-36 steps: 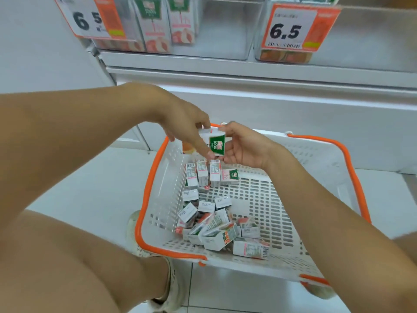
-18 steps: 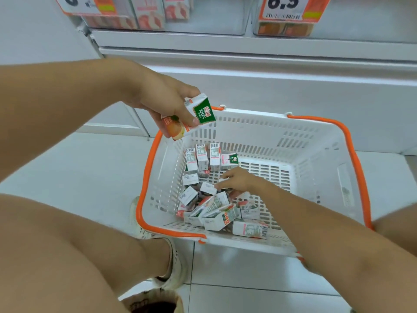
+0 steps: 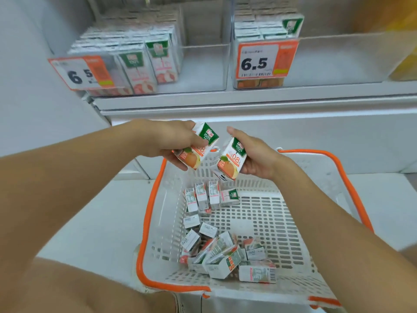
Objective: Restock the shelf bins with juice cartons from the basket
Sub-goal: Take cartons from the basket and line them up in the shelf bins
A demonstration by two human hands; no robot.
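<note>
Basket sat on floor, below and in front of shelf. Two bins stood side by side on shelf: left bin held upright cartons along its left side; right bin held cartons at its left end. Loose cartons lay heaped in basket's near left part; four more stood in row behind them. Left hand and right hand each held one carton over basket's far rim, left-hand carton just left of right-hand carton.

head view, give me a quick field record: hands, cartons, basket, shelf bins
left hand: holds one orange-print carton
right hand: holds second orange-print carton
held cartons: above basket's far end, tilted
basket: white, orange rim, on floor
loose cartons: jumbled in basket
left bin: peach-print cartons, part full
right bin: cartons at left only
</note>
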